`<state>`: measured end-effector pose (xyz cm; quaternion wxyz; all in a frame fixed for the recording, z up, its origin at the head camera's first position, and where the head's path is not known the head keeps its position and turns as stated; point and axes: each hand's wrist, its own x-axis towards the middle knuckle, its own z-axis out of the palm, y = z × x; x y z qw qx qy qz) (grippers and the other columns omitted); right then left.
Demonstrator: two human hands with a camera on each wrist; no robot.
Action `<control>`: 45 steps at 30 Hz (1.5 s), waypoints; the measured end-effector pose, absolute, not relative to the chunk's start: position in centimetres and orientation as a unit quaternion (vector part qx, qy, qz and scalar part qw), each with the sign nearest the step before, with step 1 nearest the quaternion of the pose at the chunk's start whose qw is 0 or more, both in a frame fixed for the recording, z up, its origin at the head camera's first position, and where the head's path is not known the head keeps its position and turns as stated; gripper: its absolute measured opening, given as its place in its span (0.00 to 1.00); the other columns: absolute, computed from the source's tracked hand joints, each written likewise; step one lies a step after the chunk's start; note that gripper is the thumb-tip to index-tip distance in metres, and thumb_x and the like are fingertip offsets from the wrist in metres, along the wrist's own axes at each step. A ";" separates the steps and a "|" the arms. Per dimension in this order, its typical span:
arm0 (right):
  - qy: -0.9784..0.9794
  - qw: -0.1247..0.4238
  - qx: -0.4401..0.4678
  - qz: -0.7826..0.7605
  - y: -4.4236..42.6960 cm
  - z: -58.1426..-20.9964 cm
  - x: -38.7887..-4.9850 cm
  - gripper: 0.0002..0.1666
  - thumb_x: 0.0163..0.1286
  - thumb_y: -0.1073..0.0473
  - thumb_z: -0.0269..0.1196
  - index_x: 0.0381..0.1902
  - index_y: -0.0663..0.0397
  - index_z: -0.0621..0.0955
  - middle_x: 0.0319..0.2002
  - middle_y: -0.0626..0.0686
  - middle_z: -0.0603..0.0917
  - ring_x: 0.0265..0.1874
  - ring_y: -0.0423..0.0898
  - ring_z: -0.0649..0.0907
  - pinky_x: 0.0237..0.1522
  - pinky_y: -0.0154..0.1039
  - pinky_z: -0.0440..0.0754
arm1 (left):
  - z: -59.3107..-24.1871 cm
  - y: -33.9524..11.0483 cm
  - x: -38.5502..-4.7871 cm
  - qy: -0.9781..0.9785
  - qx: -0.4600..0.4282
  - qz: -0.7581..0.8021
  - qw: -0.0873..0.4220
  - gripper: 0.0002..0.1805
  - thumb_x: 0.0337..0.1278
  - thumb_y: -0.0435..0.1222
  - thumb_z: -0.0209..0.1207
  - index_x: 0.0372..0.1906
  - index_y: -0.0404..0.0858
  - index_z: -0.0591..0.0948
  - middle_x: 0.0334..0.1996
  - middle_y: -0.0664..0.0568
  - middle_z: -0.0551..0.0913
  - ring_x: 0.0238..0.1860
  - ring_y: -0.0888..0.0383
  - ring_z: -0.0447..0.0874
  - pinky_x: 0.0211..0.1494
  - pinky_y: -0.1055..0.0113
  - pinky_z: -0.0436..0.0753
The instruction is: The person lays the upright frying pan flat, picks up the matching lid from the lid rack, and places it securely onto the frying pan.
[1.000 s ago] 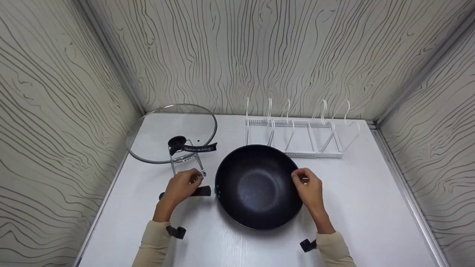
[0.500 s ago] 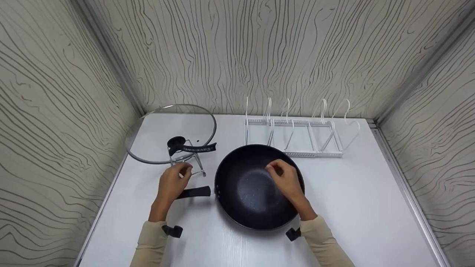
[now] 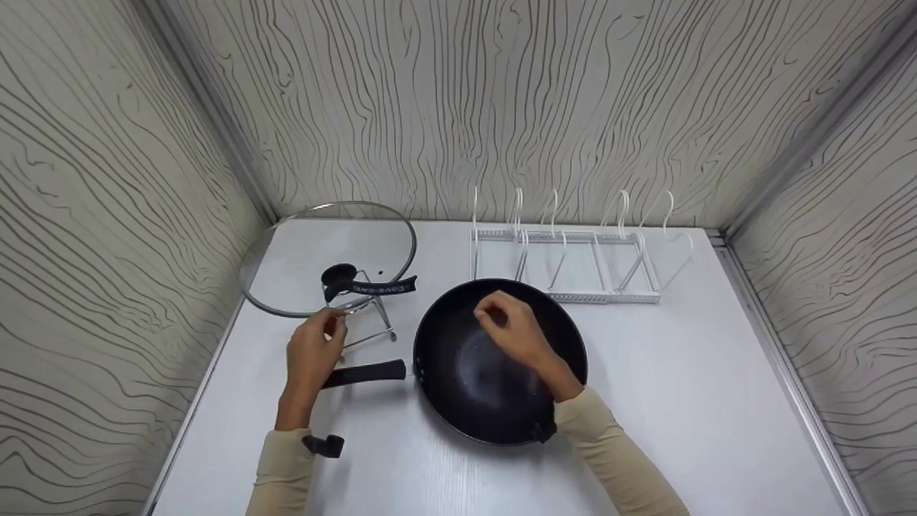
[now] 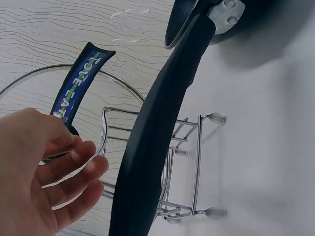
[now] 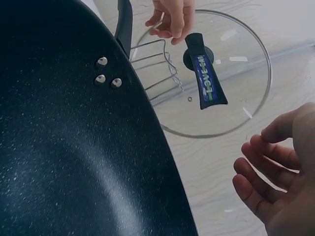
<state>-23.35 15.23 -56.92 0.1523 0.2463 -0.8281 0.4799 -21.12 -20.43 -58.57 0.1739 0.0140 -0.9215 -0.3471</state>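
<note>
Your right hand point(image 3: 514, 330) is over the pan point(image 3: 462, 376), thumb and fingertips curved in close, holding nothing. Your left hand point(image 3: 311, 351) is left of the pan, fingers loosely bent, holding nothing; it hides the outer end of the handle point(image 3: 369, 373). Wire stand point(image 3: 382, 312) right by your left fingertips, contact can't tell. Glass lid point(image 3: 329, 240) at the stand, beyond your left hand, black knob point(image 3: 380, 288) just past your fingers. White rack point(image 3: 605, 297) with upright wires, beyond and right of your right hand. Beige sleeves point(image 3: 623, 466) behind both hands. White table point(image 3: 688, 401) under it all, grain-patterned wall point(image 3: 458, 107) beyond.
</note>
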 end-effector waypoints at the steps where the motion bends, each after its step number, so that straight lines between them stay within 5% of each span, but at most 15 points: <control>1: -0.826 0.149 0.255 0.481 14.9 -56.8 -23.5 0.03 0.73 0.68 0.69 0.38 0.55 0.86 0.38 0.51 0.88 0.37 0.41 0.83 0.43 0.33 0.81 | -58.6 -20.5 -21.1 -0.922 0.018 -0.346 0.175 0.08 0.72 0.35 0.62 0.48 0.39 0.89 0.34 0.48 0.90 0.35 0.52 0.87 0.38 0.57 0.79; 18: -0.833 0.102 0.324 0.437 9.8 -55.1 -26.4 0.04 0.72 0.70 0.64 0.42 0.58 0.83 0.41 0.55 0.85 0.36 0.46 0.84 0.41 0.36 0.85 | -58.8 -21.1 -21.2 -0.926 0.055 -0.342 0.151 0.12 0.73 0.33 0.60 0.54 0.32 0.84 0.50 0.40 0.84 0.50 0.44 0.89 0.51 0.47 0.87; 27: -0.827 0.118 0.353 0.422 7.6 -54.9 -27.3 0.06 0.74 0.70 0.64 0.47 0.63 0.82 0.48 0.58 0.84 0.48 0.55 0.84 0.46 0.47 0.89 | -59.6 -21.1 -21.7 -0.910 0.033 -0.401 0.098 0.16 0.78 0.31 0.56 0.62 0.29 0.81 0.59 0.34 0.85 0.63 0.38 0.85 0.65 0.48 0.86; 34: -0.831 0.134 0.353 0.408 6.3 -54.6 -27.6 0.11 0.74 0.68 0.66 0.52 0.59 0.80 0.55 0.56 0.81 0.57 0.52 0.80 0.54 0.49 0.86 | -59.8 -21.0 -21.9 -0.902 0.036 -0.422 0.082 0.15 0.80 0.32 0.55 0.62 0.29 0.81 0.54 0.35 0.87 0.61 0.37 0.87 0.65 0.45 0.85; 45: -0.850 0.148 0.373 0.341 4.1 -54.1 -28.3 0.11 0.75 0.65 0.67 0.53 0.56 0.81 0.56 0.53 0.82 0.58 0.50 0.79 0.62 0.44 0.80 | -59.7 -21.0 -22.4 -0.896 0.050 -0.438 0.057 0.15 0.85 0.33 0.49 0.59 0.28 0.81 0.51 0.35 0.89 0.60 0.39 0.87 0.63 0.44 0.83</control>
